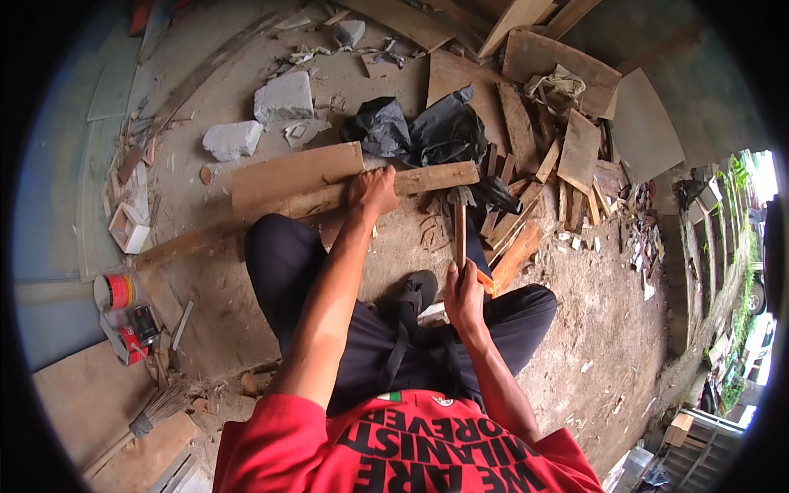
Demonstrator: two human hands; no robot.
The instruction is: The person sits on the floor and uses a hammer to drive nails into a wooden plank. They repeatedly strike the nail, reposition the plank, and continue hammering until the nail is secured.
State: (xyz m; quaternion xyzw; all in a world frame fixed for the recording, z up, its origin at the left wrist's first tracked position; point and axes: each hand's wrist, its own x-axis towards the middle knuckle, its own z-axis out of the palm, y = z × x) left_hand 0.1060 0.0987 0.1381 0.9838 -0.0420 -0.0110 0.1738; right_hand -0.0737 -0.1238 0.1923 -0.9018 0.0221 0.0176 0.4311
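The left hand (372, 191) pressed down, fingers curled, on a long wooden plank (386, 187) lying across the dirt floor (592, 329). Just right of the plank's end, the right hand (465, 297) was wrapped around a hammer (460, 226).

At your far left on the ground sits a round tin (113, 291) with a red-and-yellow label. Just below it lies a small dark can (145, 321) beside a red-and-white packet (131, 344). A small open white box (130, 229) sits above them.
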